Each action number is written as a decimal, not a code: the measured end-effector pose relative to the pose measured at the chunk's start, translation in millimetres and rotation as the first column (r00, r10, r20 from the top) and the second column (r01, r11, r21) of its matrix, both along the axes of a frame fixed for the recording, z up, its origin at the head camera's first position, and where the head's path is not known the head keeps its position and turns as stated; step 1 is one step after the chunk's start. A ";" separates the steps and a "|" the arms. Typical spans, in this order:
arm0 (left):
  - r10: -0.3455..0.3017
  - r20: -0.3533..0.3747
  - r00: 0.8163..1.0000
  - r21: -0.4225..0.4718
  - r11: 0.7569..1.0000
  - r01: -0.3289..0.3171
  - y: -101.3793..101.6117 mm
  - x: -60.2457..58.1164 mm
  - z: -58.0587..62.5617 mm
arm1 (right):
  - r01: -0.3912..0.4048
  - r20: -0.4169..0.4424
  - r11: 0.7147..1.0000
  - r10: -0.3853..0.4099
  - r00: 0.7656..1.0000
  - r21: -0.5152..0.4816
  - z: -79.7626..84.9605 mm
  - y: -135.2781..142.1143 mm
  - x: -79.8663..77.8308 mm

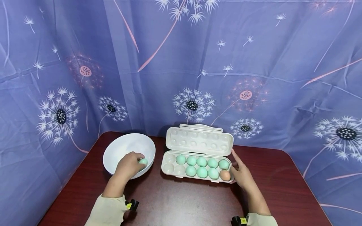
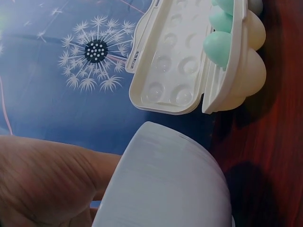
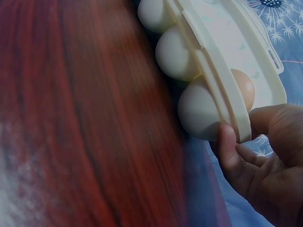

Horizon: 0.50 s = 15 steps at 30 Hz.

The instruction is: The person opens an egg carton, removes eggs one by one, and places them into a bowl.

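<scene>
Head cam: L hand [image 1: 128, 166] is pinching green egg [image 1: 144, 162] inside bowl [image 1: 112, 150], 4 o'clock side; best be keeping pinch light, prob. fragile. R hand [image 1: 242, 175] is gripping 3 o'clock end of carton [image 1: 199, 152]. L wrist cam: bowl wall is hiding fingertips, can't tell grip there; best be avoiding rim knocks. R wrist cam: R hand is bracketing carton end nr brown egg [image 3: 244, 88]; best be holding steady.

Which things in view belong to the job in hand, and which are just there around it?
Likely in the job:
green egg, held in the left grip
white bowl
open egg carton, held by the right grip
eight more eggs, green, and a brown egg, in the carton

Just around it:
reddish-brown table
dandelion-print cloth
</scene>
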<state>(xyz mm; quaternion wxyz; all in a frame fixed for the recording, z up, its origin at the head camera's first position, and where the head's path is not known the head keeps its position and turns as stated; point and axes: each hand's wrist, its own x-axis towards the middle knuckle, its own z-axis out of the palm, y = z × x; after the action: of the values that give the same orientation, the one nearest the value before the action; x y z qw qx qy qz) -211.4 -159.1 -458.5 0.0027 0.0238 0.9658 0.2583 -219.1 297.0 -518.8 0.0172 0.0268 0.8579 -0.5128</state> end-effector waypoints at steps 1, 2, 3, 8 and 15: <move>-0.001 0.001 1.000 -0.006 1.000 0.001 -0.4 -0.3 -0.6 | 0.000 0.000 1.000 0.000 1.000 0.002 -0.3 0.2 -0.1; -0.001 0.000 1.000 -0.012 1.000 0.001 -0.8 -0.5 -1.2 | 0.000 0.001 1.000 0.000 1.000 0.003 -0.6 0.3 -0.1; -0.002 -0.002 1.000 -0.018 1.000 0.002 -1.0 -0.7 -1.6 | 0.001 0.001 1.000 -0.001 1.000 0.004 -1.0 0.6 -0.3; -0.006 0.006 1.000 -0.036 0.999 0.006 -1.6 -3.0 -3.8 | 0.001 0.002 1.000 -0.001 1.000 0.009 -1.7 1.5 -0.8; -0.013 0.002 1.000 -0.047 0.999 0.013 -1.0 -4.0 -5.7 | -0.003 -0.002 1.000 0.003 1.000 0.008 -0.8 0.8 -1.1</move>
<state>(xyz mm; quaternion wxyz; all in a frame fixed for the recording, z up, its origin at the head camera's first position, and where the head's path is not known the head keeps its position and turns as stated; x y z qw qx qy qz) -215.4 -160.1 -464.2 0.0055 0.0297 0.9714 0.2354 -220.2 297.8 -519.6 0.0170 0.0249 0.8600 -0.5094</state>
